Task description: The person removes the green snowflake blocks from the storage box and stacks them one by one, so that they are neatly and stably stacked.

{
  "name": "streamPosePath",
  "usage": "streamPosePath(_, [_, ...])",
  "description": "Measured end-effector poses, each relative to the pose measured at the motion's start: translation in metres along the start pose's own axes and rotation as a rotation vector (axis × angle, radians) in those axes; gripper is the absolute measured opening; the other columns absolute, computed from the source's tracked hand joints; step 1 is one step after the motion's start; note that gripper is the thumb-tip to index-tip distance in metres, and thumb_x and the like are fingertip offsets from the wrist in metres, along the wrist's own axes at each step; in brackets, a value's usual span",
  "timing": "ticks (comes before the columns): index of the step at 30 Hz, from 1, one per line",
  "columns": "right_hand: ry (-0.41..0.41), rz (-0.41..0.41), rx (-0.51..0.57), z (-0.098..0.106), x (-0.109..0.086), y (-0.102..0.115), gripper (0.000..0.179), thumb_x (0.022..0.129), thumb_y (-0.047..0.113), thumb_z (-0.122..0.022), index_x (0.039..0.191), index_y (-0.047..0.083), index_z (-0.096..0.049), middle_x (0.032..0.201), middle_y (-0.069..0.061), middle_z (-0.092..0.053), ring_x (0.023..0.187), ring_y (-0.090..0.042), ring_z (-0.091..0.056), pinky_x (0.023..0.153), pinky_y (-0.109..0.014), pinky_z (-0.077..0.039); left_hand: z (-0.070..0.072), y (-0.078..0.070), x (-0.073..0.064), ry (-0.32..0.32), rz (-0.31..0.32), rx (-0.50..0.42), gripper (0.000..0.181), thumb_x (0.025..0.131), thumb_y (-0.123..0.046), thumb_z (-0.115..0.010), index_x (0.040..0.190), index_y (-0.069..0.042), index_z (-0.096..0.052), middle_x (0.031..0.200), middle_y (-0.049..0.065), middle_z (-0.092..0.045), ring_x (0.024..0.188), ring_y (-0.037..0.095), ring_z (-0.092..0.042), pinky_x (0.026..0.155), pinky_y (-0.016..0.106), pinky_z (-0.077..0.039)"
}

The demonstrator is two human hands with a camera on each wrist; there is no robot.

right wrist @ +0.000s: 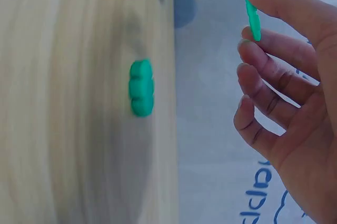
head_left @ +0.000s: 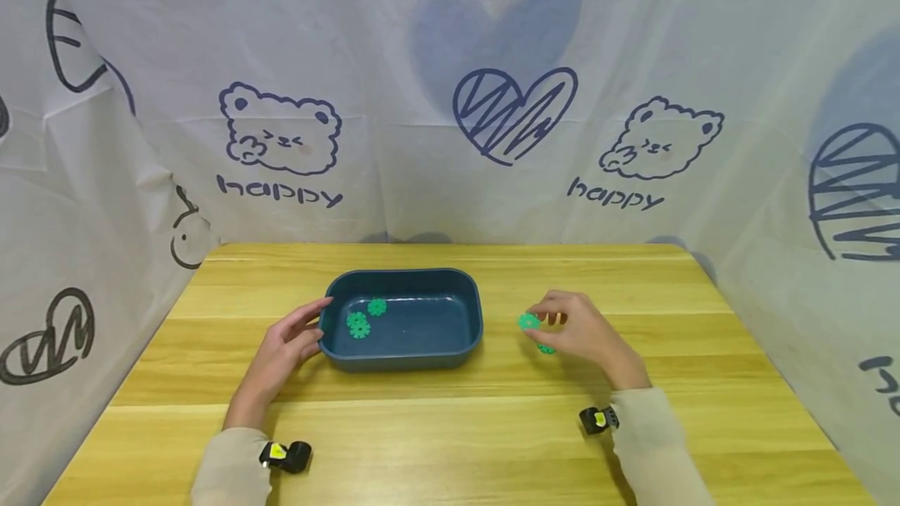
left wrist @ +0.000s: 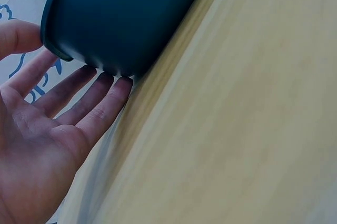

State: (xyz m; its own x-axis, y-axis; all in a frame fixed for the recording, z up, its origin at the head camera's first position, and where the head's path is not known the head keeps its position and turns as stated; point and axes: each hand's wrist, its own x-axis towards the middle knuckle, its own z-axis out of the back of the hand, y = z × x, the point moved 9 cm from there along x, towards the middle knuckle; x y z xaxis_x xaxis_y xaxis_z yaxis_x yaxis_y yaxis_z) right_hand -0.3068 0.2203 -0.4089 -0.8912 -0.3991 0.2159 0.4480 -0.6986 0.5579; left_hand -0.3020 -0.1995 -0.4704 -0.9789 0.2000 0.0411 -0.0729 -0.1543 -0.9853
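I see the right hand (head_left: pixel 580 328) pinch a green disc (head_left: pixel 529 322) above the bench (head_left: pixel 436 436), right of the blue tub (head_left: pixel 401 363); the left hand (head_left: pixel 280 348), fingers extended, touches the tub's left end.

A: What surrounds the tub (head_left: pixel 404 363)?
B: It sits on the table (head_left: pixel 422 443), a cloth (head_left: pixel 408 186) behind it, the left hand (head_left: pixel 277 350) touching its left end.
A: And inside it?
B: Three discs (head_left: pixel 359 325), toward the left end.
A: To its right?
B: The right hand (head_left: pixel 580 326), holding one disc (head_left: pixel 527 316) above the table, a second disc (head_left: pixel 545 349) lying nearby.
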Motion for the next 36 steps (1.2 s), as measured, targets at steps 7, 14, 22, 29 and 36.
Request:
streamPosePath(7, [0.016, -0.032, -0.015, -0.001, -0.009, -0.02, 0.019, 0.086, 0.019, -0.084, 0.103, 0.011, -0.081, 0.088, 0.003, -0.071, 0.076, -0.01, -0.057, 0.066, -0.021, -0.05, 0.0, 0.001, -0.001, 0.003, -0.003, -0.008, 0.049, 0.106, -0.009, -0.05, 0.155, -0.004, -0.044, 0.162, 0.024, -0.04, 0.122, -0.002, -0.06, 0.093, 0.016, -0.057])
streamPosePath(14, [0.029, -0.07, 0.002, -0.003, -0.016, -0.037, 0.023, 0.086, 0.022, -0.084, 0.105, 0.009, -0.08, 0.091, 0.001, -0.071, 0.076, -0.007, -0.058, 0.065, -0.022, -0.052, 0.001, 0.002, -0.001, 0.002, 0.006, -0.008, 0.049, 0.106, -0.011, -0.051, 0.155, -0.005, -0.044, 0.162, 0.022, -0.04, 0.122, -0.003, -0.06, 0.093, 0.017, -0.057])
streamPosePath(22, [0.088, -0.105, 0.017, -0.01, -0.02, -0.049, 0.023, 0.088, 0.023, -0.083, 0.107, 0.01, -0.081, 0.093, 0.002, -0.071, 0.077, -0.01, -0.056, 0.067, -0.023, -0.052, 0.0, 0.0, -0.001, 0.004, 0.002, -0.004, 0.049, 0.106, -0.011, -0.052, 0.155, -0.005, -0.045, 0.162, 0.022, -0.04, 0.122, -0.003, -0.06, 0.093, 0.016, -0.057])
streamPosePath(29, [0.104, -0.119, 0.004, -0.011, -0.021, -0.055, 0.025, 0.088, 0.027, -0.083, 0.106, 0.01, -0.081, 0.094, 0.002, -0.071, 0.078, -0.009, -0.054, 0.068, -0.023, -0.049, 0.0, 0.0, 0.0, 0.004, -0.003, -0.006, 0.049, 0.106, -0.01, -0.051, 0.155, -0.004, -0.045, 0.161, 0.023, -0.041, 0.121, -0.001, -0.062, 0.093, 0.016, -0.057])
streamPosePath(36, [0.114, -0.142, 0.005, -0.013, -0.022, -0.058, 0.026, 0.087, 0.027, -0.084, 0.107, 0.012, -0.081, 0.093, 0.003, -0.071, 0.076, -0.011, -0.05, 0.065, -0.023, -0.045, 0.001, 0.0, 0.0, 0.0, -0.002, -0.011, 0.049, 0.106, -0.009, -0.051, 0.154, -0.003, -0.044, 0.16, 0.025, -0.041, 0.121, 0.0, -0.062, 0.092, 0.015, -0.057])
